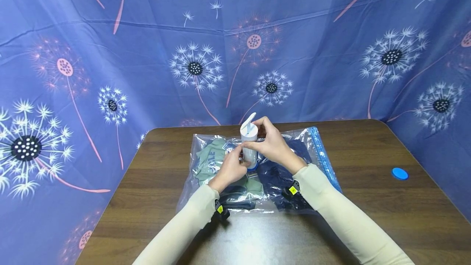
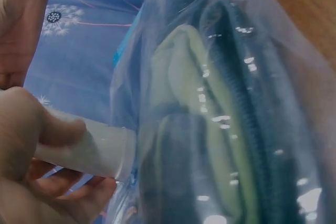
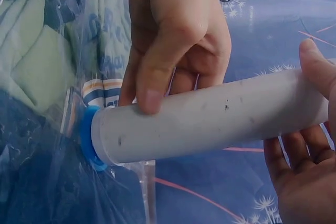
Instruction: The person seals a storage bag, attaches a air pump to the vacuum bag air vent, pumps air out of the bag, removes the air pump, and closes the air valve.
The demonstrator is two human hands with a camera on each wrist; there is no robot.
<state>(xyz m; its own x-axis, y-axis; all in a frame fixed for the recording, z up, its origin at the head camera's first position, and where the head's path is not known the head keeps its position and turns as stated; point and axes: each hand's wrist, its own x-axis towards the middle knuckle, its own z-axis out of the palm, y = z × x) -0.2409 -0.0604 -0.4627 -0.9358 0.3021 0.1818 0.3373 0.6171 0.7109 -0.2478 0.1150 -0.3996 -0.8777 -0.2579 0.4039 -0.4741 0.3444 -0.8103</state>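
Observation:
A white hand pump (image 1: 251, 157) with a flat handle (image 1: 248, 119) at its top stands upright on a clear vacuum storage bag (image 1: 270, 205). Its lower end meets the bag's blue valve ring (image 3: 93, 137). Inside the bag lie folded green clothes (image 1: 209, 162) and dark navy clothes (image 1: 274, 181). My left hand (image 1: 231, 170) grips the pump's lower part, thumb on one side and fingers on the other. Higher up, just below the handle, my right hand (image 1: 274, 144) holds the cylinder between thumb and fingers.
A round blue cap (image 1: 400, 174) lies on the wooden table (image 1: 360, 146) to the right. Along the bag's right side runs a blue zip strip (image 1: 324, 156). Behind the table hangs a blue cloth (image 1: 316, 72) printed with dandelions.

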